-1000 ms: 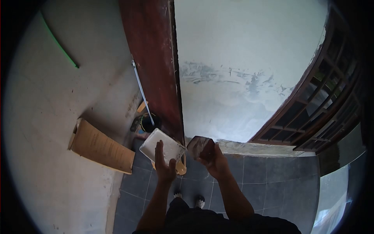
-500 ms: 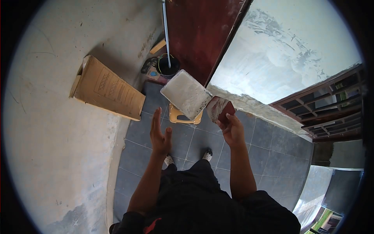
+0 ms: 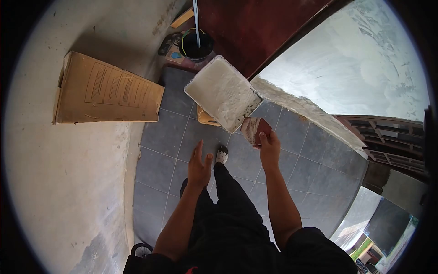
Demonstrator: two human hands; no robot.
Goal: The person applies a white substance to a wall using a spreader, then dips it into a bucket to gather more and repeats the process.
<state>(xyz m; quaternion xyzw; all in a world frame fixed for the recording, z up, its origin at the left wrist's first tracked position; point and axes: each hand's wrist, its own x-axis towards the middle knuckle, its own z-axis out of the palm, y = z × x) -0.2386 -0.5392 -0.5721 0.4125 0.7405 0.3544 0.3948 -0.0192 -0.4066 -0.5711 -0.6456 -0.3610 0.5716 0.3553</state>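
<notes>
A flat dark-red plate [image 3: 263, 130], smeared with grey paste on its left part, is gripped in my right hand [image 3: 270, 148]. Just beyond it, a rectangular tray [image 3: 223, 93] of pale paste rests on a yellow stool [image 3: 205, 117], mostly hidden beneath. Nothing is in my left hand [image 3: 199, 168], which is raised over the floor with its fingers stretched out, below the tray and apart from it.
A cardboard box [image 3: 112, 91] leans by the left wall. Past the tray stands a black bucket [image 3: 197, 45] with a pole in it, near a red door [image 3: 255, 27]. A patchy white wall [image 3: 328, 68] and window grilles [image 3: 388, 130] are on the right.
The view has shifted forward and turned slightly. One foot has stepped ahead toward the stool. My right hand still holds the plate, now nearer the tray's lower right corner; my left hand stays open.
</notes>
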